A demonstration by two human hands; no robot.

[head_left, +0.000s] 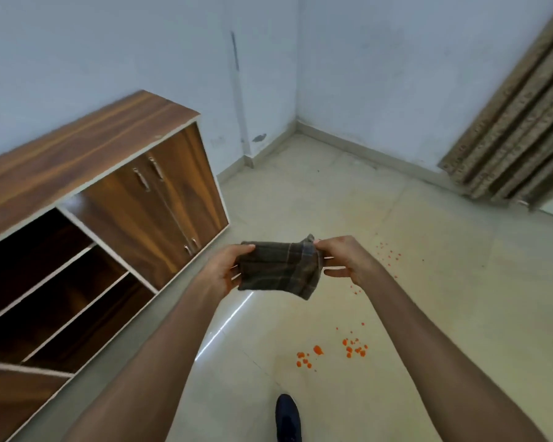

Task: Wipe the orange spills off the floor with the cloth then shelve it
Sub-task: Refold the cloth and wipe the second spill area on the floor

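Observation:
A dark checked cloth (280, 269) hangs folded in the air in front of me, well above the floor. My left hand (227, 269) grips its left edge and my right hand (342, 260) pinches its upper right corner. Orange spills (318, 349) dot the pale tiled floor below and to the right of the cloth, with another cluster (355, 347) beside them and fine specks (388, 253) farther off past my right hand. A wooden cabinet (87, 145) with open shelves (55, 282) stands to my left.
The cabinet's two closed doors (160, 215) with metal handles face the room. A patterned curtain (517, 138) hangs at the right wall. My dark shoe (288, 416) is on the floor at the bottom. Pale walls meet in a corner ahead.

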